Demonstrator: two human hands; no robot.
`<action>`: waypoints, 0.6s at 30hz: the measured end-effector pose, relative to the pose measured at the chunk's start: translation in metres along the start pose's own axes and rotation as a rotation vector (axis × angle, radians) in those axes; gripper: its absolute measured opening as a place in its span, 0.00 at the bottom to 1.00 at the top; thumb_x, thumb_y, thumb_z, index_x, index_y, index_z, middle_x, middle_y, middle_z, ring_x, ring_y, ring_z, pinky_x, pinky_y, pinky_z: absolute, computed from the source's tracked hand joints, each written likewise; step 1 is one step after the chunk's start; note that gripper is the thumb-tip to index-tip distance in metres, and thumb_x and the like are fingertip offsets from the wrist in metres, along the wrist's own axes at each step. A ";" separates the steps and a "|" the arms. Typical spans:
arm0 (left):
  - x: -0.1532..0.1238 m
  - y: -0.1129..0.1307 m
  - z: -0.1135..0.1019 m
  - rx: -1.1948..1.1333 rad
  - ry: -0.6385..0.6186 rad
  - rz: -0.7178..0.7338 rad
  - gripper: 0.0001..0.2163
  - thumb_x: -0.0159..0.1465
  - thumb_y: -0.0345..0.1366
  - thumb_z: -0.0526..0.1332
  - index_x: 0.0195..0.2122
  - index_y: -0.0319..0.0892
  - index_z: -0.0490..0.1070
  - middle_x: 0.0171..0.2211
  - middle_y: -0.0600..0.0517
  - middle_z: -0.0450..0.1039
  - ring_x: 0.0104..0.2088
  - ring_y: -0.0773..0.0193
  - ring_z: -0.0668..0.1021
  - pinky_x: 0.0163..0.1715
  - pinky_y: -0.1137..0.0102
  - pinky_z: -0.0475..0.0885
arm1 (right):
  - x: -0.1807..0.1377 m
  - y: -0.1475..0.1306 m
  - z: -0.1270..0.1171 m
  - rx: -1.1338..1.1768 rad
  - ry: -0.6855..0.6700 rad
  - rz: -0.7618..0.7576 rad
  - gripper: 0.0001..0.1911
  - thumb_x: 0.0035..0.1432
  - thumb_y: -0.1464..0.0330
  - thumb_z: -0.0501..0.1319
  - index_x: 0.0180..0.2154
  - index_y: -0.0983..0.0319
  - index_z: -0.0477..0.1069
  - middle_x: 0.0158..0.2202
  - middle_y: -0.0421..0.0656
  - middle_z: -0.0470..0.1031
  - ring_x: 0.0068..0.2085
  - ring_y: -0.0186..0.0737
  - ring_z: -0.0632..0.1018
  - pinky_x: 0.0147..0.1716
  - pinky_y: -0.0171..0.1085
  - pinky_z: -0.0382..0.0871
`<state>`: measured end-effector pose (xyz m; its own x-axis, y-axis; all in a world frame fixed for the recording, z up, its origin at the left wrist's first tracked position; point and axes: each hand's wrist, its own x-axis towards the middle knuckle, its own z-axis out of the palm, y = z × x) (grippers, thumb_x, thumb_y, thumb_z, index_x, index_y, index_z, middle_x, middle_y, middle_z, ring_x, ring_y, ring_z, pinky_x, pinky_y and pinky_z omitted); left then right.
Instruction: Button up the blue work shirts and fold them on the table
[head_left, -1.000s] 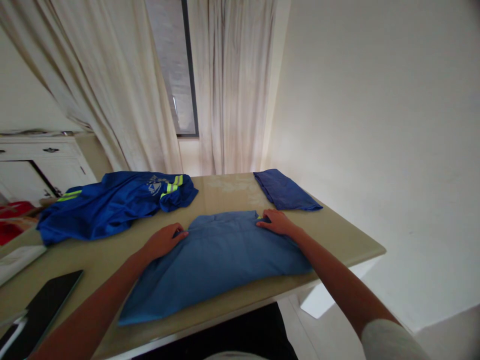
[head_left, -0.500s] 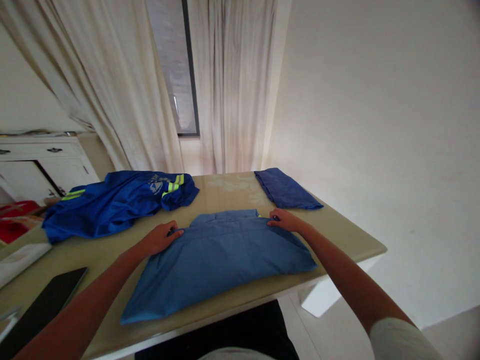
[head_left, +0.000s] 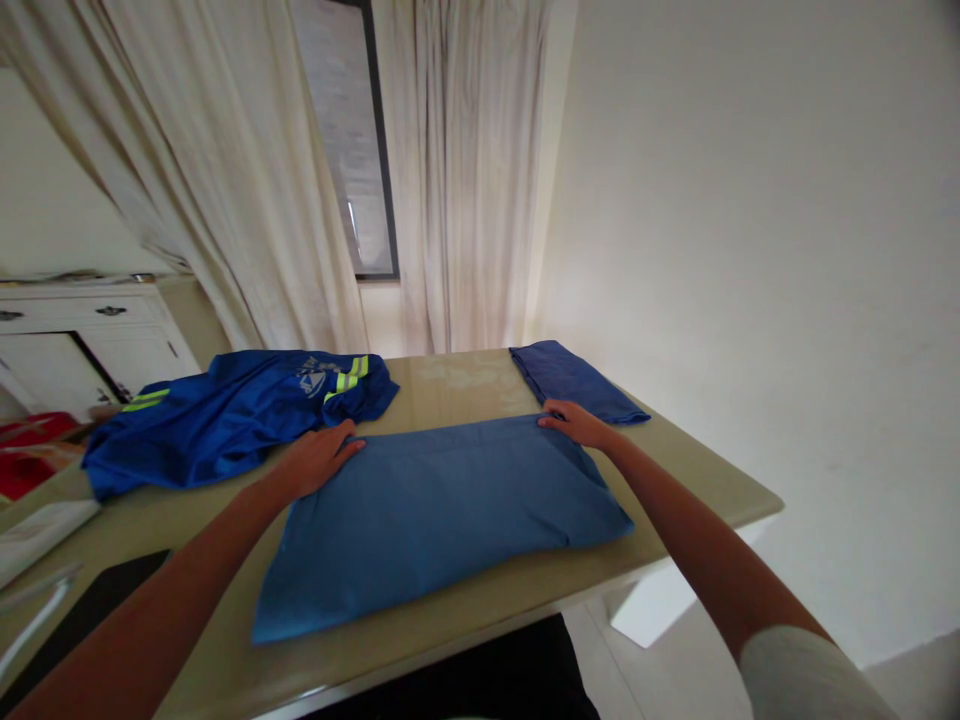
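A folded mid-blue garment [head_left: 442,510] lies flat on the beige table [head_left: 697,470] in front of me. My left hand [head_left: 319,455] rests on its far left corner, fingers stretched along the fold edge. At the far right corner my right hand [head_left: 574,422] presses down with fingers flat. Neither hand grips anything.
A crumpled royal-blue jacket with neon yellow stripes [head_left: 225,410] lies at the left of the table. A small folded dark-blue cloth [head_left: 574,382] sits at the far right corner. A dark tablet [head_left: 82,620] and white papers [head_left: 37,530] lie near left. A white cabinet [head_left: 82,345] and curtains [head_left: 450,170] stand behind.
The garment's far edge, with its collar showing before, is now folded over into a straight edge. Both hands have moved slightly away from me along with it.
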<state>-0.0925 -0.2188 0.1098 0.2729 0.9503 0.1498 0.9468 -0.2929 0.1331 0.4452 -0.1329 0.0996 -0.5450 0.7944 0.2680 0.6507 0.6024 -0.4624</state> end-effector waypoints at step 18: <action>-0.074 0.012 0.012 0.093 0.024 -0.393 0.26 0.71 0.54 0.45 0.52 0.40 0.71 0.47 0.39 0.77 0.46 0.47 0.80 0.48 0.56 0.72 | -0.056 -0.029 0.030 -0.388 0.283 0.490 0.21 0.68 0.52 0.58 0.49 0.62 0.73 0.46 0.54 0.78 0.47 0.53 0.78 0.47 0.45 0.68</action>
<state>-0.0990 -0.2910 0.0886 -0.1155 0.9850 0.1278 0.9900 0.1036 0.0961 0.4405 -0.1970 0.0728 -0.0148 0.9402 0.3403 0.9582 0.1106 -0.2640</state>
